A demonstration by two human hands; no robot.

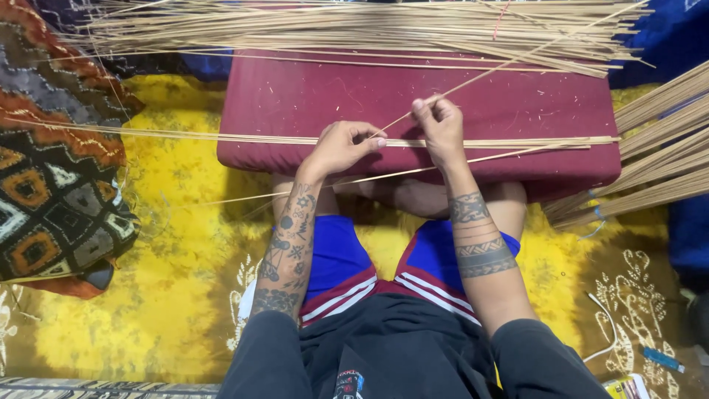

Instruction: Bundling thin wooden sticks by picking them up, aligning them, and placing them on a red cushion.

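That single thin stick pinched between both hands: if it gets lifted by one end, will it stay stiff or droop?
The stick is long and very thin, so it would probably flex and droop. It looks light; the right hand pinches it with just the fingers. Being slender, it may snap if bent sharply against the cushion.

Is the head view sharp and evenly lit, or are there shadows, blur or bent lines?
Head view: light is soft and even, no glare; the left hand, right hand and the thin stick they pinch look sharp. A dark shadow lies under the maroon cushion around the legs. The stick row bows slightly, suggesting wide-angle distortion.
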